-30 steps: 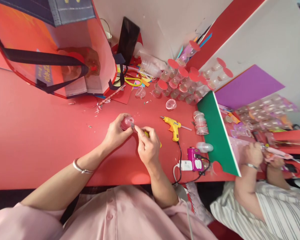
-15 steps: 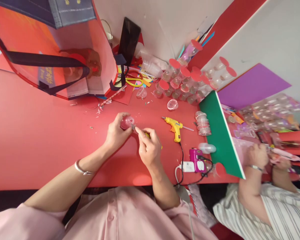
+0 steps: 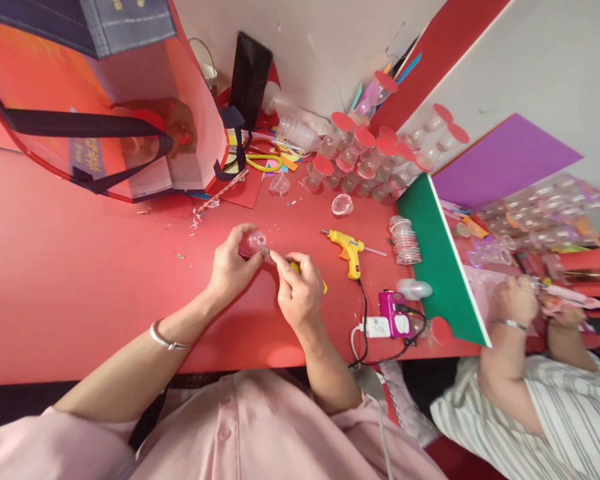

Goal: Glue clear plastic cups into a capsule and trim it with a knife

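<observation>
My left hand point(image 3: 230, 270) is closed round a small clear plastic cup point(image 3: 253, 243), which looks pinkish against the red table. A hole or light ring shows in the cup's end. My right hand point(image 3: 299, 287) grips a craft knife point(image 3: 295, 267) with some yellow on its handle, most of it hidden by the fingers. The knife's grey tip meets the cup near my left thumb; whether it is through the plastic I cannot tell. To the right, a yellow glue gun point(image 3: 347, 252) lies on the table with a glue stick in its back.
A large bag point(image 3: 105, 113) stands at the back left. Cup pairs with red discs point(image 3: 364, 138) are piled at the back. Stacked cups point(image 3: 405, 241) and a magenta adapter point(image 3: 393, 313) sit before a green divider point(image 3: 445, 267). Beyond it, a co-worker's hands point(image 3: 520, 300) hold a pink glue gun.
The view has shifted slightly. Both my hands keep nearly the same pose, with the knife tip still at the cup.
</observation>
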`<act>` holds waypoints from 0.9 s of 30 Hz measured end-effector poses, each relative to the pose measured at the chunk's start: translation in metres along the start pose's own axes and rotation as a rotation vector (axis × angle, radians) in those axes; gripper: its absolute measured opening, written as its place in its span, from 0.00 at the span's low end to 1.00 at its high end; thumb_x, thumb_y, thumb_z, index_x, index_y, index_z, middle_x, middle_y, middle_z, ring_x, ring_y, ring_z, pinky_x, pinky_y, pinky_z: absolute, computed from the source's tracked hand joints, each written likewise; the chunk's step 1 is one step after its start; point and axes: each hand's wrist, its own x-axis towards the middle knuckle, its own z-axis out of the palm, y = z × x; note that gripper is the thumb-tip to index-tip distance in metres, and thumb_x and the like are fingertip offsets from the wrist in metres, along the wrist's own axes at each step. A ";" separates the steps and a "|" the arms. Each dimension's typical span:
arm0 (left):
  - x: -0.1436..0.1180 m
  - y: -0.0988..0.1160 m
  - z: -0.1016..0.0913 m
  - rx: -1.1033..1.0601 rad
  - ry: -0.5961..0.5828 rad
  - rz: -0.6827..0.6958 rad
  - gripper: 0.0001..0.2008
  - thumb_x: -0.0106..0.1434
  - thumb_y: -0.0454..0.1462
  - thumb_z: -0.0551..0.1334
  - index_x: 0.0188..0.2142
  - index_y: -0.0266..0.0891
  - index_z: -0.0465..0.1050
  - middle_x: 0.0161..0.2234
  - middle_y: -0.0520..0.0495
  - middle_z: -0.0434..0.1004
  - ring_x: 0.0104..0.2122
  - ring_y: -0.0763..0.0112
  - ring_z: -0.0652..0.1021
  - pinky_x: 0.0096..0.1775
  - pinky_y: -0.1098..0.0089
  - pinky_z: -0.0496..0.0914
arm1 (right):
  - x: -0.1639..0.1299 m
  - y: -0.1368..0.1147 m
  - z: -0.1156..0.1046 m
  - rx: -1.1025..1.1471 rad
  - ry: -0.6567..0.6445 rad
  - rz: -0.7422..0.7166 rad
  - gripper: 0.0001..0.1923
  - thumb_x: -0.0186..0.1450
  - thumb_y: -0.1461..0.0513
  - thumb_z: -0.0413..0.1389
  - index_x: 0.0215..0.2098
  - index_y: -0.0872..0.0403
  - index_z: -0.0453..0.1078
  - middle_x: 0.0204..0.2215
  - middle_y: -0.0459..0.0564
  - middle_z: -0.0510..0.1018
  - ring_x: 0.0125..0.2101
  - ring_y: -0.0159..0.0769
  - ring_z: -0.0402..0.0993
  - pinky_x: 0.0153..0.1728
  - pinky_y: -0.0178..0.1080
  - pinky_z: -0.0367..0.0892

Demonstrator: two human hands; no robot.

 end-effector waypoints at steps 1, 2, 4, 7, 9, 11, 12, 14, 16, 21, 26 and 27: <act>0.000 0.001 0.000 -0.003 0.008 0.010 0.21 0.63 0.41 0.68 0.55 0.43 0.75 0.50 0.45 0.85 0.42 0.63 0.83 0.46 0.65 0.76 | 0.001 0.003 -0.001 -0.015 0.001 0.012 0.23 0.75 0.67 0.54 0.62 0.39 0.79 0.46 0.51 0.79 0.46 0.36 0.79 0.50 0.38 0.75; -0.001 0.002 -0.001 -0.003 0.020 0.020 0.21 0.63 0.41 0.68 0.55 0.43 0.75 0.50 0.45 0.85 0.42 0.63 0.83 0.46 0.66 0.76 | 0.002 0.007 -0.002 -0.024 0.011 0.030 0.24 0.75 0.67 0.54 0.62 0.39 0.79 0.46 0.51 0.79 0.45 0.36 0.79 0.49 0.38 0.75; -0.001 0.003 -0.002 -0.002 0.043 0.028 0.21 0.62 0.41 0.68 0.54 0.43 0.75 0.50 0.45 0.84 0.43 0.62 0.83 0.46 0.65 0.76 | 0.005 0.016 -0.005 -0.019 0.067 0.068 0.23 0.75 0.67 0.53 0.62 0.41 0.80 0.45 0.52 0.79 0.43 0.35 0.79 0.47 0.38 0.76; 0.000 0.003 -0.003 -0.013 0.037 0.012 0.21 0.62 0.41 0.69 0.55 0.44 0.74 0.49 0.45 0.84 0.44 0.61 0.84 0.49 0.63 0.76 | 0.008 0.025 -0.007 0.029 0.177 0.094 0.21 0.77 0.65 0.53 0.60 0.43 0.81 0.45 0.53 0.78 0.43 0.36 0.80 0.47 0.38 0.76; 0.000 0.001 -0.003 -0.025 0.013 0.004 0.23 0.61 0.40 0.70 0.55 0.45 0.73 0.50 0.45 0.84 0.46 0.60 0.84 0.51 0.62 0.76 | 0.007 0.022 -0.007 0.062 0.167 0.064 0.20 0.77 0.64 0.53 0.60 0.42 0.80 0.46 0.53 0.78 0.44 0.36 0.80 0.48 0.39 0.77; 0.001 0.000 -0.003 -0.035 0.006 -0.002 0.25 0.60 0.40 0.71 0.56 0.46 0.72 0.52 0.45 0.83 0.47 0.60 0.83 0.51 0.61 0.76 | 0.006 0.014 -0.005 0.098 0.109 0.014 0.21 0.77 0.65 0.54 0.62 0.43 0.79 0.47 0.53 0.79 0.46 0.36 0.80 0.49 0.39 0.77; 0.001 -0.001 -0.002 -0.040 0.005 -0.011 0.25 0.60 0.41 0.71 0.57 0.46 0.72 0.52 0.45 0.82 0.47 0.60 0.83 0.50 0.61 0.76 | 0.005 0.009 -0.004 0.112 0.086 -0.010 0.21 0.77 0.65 0.54 0.63 0.43 0.79 0.47 0.53 0.79 0.47 0.36 0.80 0.50 0.39 0.77; 0.000 -0.002 -0.002 -0.050 -0.007 -0.032 0.25 0.60 0.42 0.72 0.56 0.46 0.72 0.51 0.45 0.83 0.45 0.60 0.83 0.49 0.61 0.76 | 0.003 0.001 -0.004 0.126 0.062 -0.045 0.22 0.76 0.66 0.54 0.64 0.43 0.78 0.48 0.53 0.80 0.47 0.36 0.80 0.51 0.39 0.77; 0.000 -0.003 -0.002 -0.055 -0.037 -0.042 0.24 0.61 0.44 0.72 0.55 0.46 0.72 0.49 0.46 0.83 0.43 0.62 0.83 0.47 0.62 0.75 | 0.003 -0.004 -0.004 0.118 0.051 -0.056 0.22 0.76 0.66 0.54 0.63 0.42 0.78 0.48 0.52 0.80 0.47 0.36 0.80 0.51 0.39 0.77; -0.002 -0.001 -0.002 -0.059 -0.073 -0.014 0.24 0.63 0.48 0.71 0.55 0.45 0.74 0.46 0.47 0.84 0.40 0.65 0.82 0.44 0.64 0.75 | 0.002 -0.001 -0.004 0.069 0.026 -0.061 0.23 0.76 0.65 0.55 0.65 0.40 0.77 0.48 0.51 0.80 0.48 0.37 0.80 0.51 0.40 0.77; -0.002 0.000 -0.003 -0.074 -0.077 0.013 0.22 0.64 0.47 0.71 0.56 0.46 0.75 0.47 0.48 0.84 0.40 0.65 0.82 0.45 0.66 0.76 | 0.001 0.001 -0.004 0.044 0.026 -0.056 0.23 0.77 0.65 0.54 0.65 0.39 0.76 0.48 0.51 0.80 0.47 0.37 0.80 0.50 0.41 0.77; -0.002 0.000 -0.003 -0.075 -0.077 0.022 0.22 0.63 0.46 0.71 0.55 0.45 0.75 0.48 0.48 0.84 0.41 0.65 0.82 0.45 0.66 0.76 | 0.001 0.001 -0.004 0.038 0.027 -0.049 0.23 0.77 0.65 0.54 0.65 0.39 0.77 0.48 0.51 0.80 0.47 0.37 0.80 0.50 0.41 0.76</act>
